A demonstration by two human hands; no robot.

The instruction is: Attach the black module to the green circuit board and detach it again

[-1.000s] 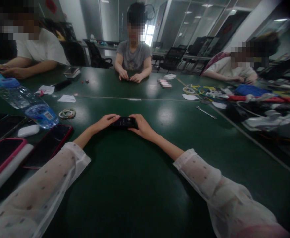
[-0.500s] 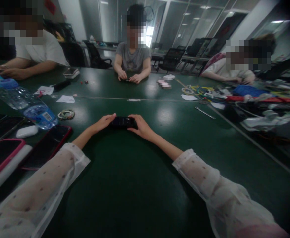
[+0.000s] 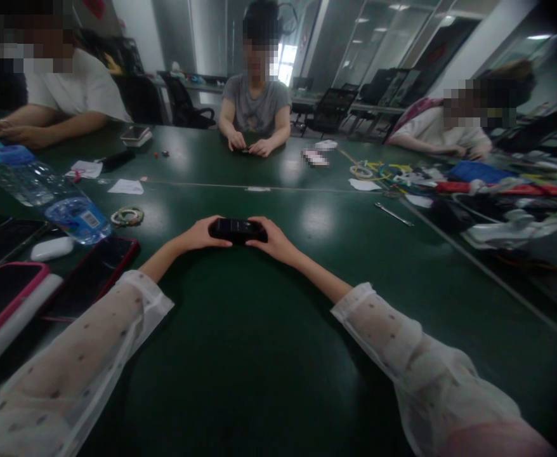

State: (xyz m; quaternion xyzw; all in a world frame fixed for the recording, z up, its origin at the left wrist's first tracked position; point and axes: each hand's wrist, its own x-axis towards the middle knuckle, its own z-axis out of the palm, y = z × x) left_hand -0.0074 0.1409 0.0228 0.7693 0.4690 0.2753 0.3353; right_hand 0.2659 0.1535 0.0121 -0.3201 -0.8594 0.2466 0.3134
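A black phone (image 3: 236, 230) is held sideways in front of me, low over the green table (image 3: 240, 355). My left hand (image 3: 202, 233) is closed on its left end, thumb along the near edge. Round the right end wraps my right hand (image 3: 273, 241), its thumb also at the near edge. The screen is dark with small, unreadable light marks. A beaded bracelet (image 3: 127, 216) lies left of my left hand.
At left are a water bottle (image 3: 81, 219), a red-edged phone (image 3: 95, 276), a pink-cased phone (image 3: 7, 298) and a white case (image 3: 52, 248). A wrench (image 3: 393, 214) and tangled cables (image 3: 378, 171) lie to the right. Three people sit around the table.
My left hand has moved from lying on the phone's left end to gripping it, thumb now at the near edge. The phone's near side is tilted more into view.
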